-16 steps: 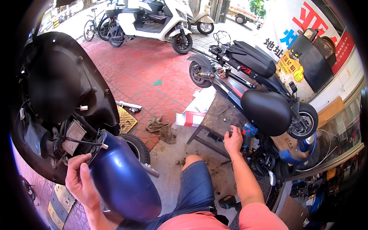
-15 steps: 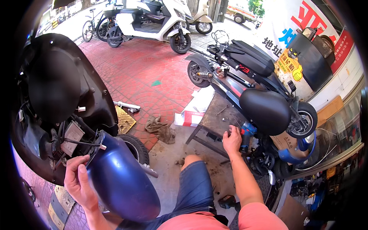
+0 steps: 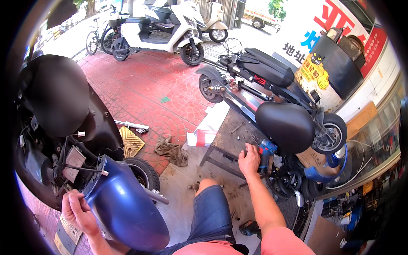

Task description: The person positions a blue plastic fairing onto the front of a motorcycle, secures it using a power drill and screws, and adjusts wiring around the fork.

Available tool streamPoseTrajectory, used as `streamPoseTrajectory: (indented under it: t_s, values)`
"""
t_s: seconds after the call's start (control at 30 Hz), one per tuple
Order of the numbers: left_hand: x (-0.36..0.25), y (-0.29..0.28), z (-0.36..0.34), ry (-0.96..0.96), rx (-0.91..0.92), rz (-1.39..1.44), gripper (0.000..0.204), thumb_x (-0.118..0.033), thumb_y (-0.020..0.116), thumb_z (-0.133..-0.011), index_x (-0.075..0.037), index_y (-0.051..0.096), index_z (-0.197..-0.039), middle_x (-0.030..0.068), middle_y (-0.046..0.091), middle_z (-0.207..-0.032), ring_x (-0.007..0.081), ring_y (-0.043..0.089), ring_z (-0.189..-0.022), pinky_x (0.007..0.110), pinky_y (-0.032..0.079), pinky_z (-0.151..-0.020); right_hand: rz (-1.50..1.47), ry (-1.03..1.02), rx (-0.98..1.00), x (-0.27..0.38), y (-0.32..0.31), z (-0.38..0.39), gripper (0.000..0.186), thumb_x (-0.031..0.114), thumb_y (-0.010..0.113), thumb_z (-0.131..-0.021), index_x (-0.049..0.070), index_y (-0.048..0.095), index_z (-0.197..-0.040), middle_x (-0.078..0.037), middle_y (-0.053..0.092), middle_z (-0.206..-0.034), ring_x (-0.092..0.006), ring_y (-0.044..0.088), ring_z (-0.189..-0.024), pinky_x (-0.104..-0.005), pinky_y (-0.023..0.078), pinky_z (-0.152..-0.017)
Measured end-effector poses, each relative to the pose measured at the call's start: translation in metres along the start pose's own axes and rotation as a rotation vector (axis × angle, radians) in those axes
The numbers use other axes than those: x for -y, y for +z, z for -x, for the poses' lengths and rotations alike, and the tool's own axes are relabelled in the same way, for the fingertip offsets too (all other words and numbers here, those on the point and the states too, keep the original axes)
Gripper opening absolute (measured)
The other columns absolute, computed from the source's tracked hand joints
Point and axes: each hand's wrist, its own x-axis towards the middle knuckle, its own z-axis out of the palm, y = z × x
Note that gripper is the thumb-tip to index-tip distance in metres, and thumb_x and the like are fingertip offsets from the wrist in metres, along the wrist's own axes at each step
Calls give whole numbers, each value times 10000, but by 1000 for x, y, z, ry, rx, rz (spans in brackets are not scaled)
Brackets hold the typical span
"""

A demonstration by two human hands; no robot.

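My left hand (image 3: 80,212) is beside the glossy blue body panel (image 3: 127,204) of a partly opened scooter, its fingers curled in a pinch; whatever lies between them is too small to make out. Just above that hand are a silver box (image 3: 74,164) and black cables, one ending in a white connector (image 3: 104,173). My right hand (image 3: 250,160) reaches to the edge of a low worn table (image 3: 227,142), fingers apart and no object visible in them. Right beside it lies a blue and black cordless driver (image 3: 266,154). A wrench (image 3: 237,128) and small metal parts rest on the tabletop.
A small black scooter (image 3: 272,78) with a black seat (image 3: 285,126) leans across the table. A brown rag (image 3: 171,151), a yellow ramp block (image 3: 131,142) and a wheel (image 3: 142,172) are on the ground ahead. Near my right leg lies a dark power tool (image 3: 249,228). White scooters (image 3: 159,36) stand farther off.
The view has shifted slightly. My left hand has moved lower by the blue panel, and its fingers have closed into a pinch. My right hand stays beside the driver.
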Motion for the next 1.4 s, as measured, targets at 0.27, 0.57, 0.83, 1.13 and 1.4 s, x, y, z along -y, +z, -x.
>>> streamPoseTrajectory:
  t_s: [0.27,0.57,0.83,1.13,1.4]
  values:
    - [-18,-5,6,66,82,-78,282,-146,613,-1073,28,728,-883,23,603,-690,93,539,-587,266,393,-572,217,-272,231,2,-2,-65,459,59,668,-932,150,727,-1378,-159,699,-1282,-436,728,-1099,-536,595,-946]
    - [-49,-21,6,72,86,-121,295,-189,691,-1080,26,757,-890,62,681,-703,107,621,-600,262,467,-564,225,-309,191,-17,15,-76,221,10,721,-934,66,767,-1143,-190,708,-1179,-468,715,-1055,-556,573,-928]
    - [-42,-15,6,-12,126,-226,166,-95,749,-1034,27,772,-923,53,729,-723,113,652,-609,273,492,-580,-471,-469,92,168,-18,-72,170,-32,704,-964,-20,752,-1127,-117,712,-1013,-227,721,-842,-355,578,-753]
    - [-39,-17,-3,-226,148,-263,108,-67,766,-1012,38,789,-1014,47,734,-768,59,622,-663,258,501,-613,-962,-1066,561,473,-57,20,165,-29,818,-866,34,810,-1018,-103,800,-968,-263,736,-862,-372,578,-776]
    - [-35,-22,-3,-185,221,-301,92,-42,748,-965,15,793,-1021,122,757,-810,164,698,-655,315,543,-617,-815,-1088,719,499,-37,37,154,3,831,-809,44,836,-958,-93,813,-957,-290,737,-963,-408,569,-867]
